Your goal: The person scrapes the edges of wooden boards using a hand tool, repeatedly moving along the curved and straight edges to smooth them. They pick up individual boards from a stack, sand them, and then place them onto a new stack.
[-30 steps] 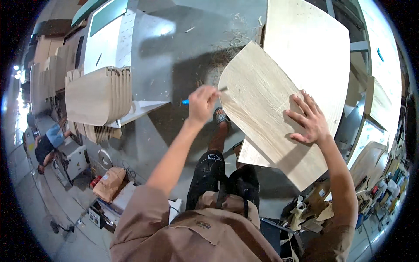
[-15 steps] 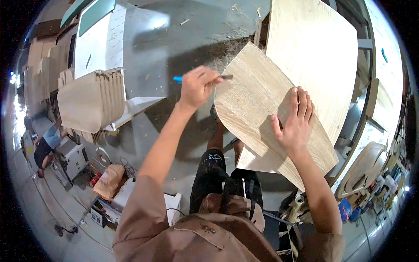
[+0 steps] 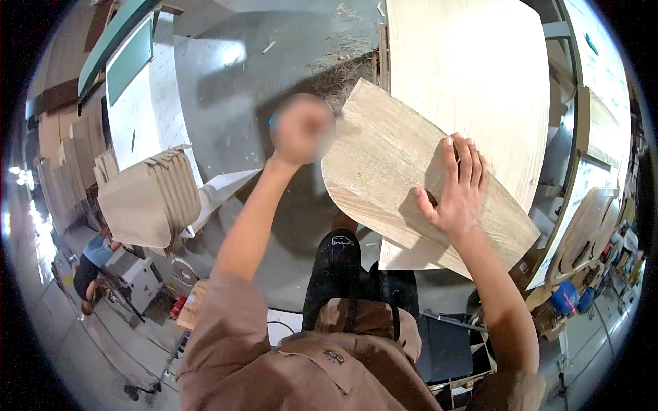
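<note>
A wood-grain panel [image 3: 391, 157] with a rounded near-left corner lies slantwise over a larger pale board [image 3: 473, 75]. My right hand [image 3: 458, 188] rests flat on the panel, its fingers outstretched. At the panel's far-left edge is my left hand [image 3: 303, 130], raised and closed, though a blur hides its fingers. A bit of blue handle [image 3: 273, 122] pokes out on its left side; the earlier picture shows this as a blue-handled tool with a flat grey blade. The blade's tip is near the panel's edge; whether it touches, I cannot tell.
Left of me stands a stack of curved wooden panels [image 3: 137, 209] beside a white-topped table [image 3: 130, 103]. Thin shavings [image 3: 346, 58] litter the floor ahead. A long bench [image 3: 596, 82] runs along the right. Another person [image 3: 92, 267] is farther off at the left.
The whole view has turned and shifted slightly. The tool's blade, earlier visible over the panel's edge, is now mostly hidden by my blurred left hand. My right hand stays flat on the panel.
</note>
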`<move>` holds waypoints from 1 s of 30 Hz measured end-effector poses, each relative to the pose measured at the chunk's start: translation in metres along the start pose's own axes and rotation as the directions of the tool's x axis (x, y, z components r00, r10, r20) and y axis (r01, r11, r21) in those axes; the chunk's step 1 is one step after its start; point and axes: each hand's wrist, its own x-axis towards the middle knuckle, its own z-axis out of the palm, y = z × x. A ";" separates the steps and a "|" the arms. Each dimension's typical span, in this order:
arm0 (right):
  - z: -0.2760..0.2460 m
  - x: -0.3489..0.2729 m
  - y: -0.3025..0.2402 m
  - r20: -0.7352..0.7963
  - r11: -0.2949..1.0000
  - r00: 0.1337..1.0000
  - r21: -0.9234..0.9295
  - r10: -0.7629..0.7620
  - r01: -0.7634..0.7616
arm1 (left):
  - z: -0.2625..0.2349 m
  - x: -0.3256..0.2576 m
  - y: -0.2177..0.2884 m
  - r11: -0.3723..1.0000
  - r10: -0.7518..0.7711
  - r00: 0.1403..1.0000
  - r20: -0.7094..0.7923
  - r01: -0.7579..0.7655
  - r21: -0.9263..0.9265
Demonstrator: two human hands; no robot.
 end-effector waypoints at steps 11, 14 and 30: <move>-0.002 0.004 -0.004 0.007 0.999 1.000 -0.025 -0.026 0.026 | 0.048 0.110 -0.046 1.000 -0.001 0.993 0.117 0.000 0.008; 0.001 -0.001 0.000 -0.010 0.999 1.000 -0.036 -0.014 0.013 | 0.041 0.069 -0.034 0.941 -0.229 0.972 0.059 0.236 -0.244; 0.000 0.003 -0.003 -0.055 0.999 0.998 0.003 -0.036 0.036 | 0.024 0.075 -0.041 0.991 -0.100 0.972 0.211 0.115 -0.061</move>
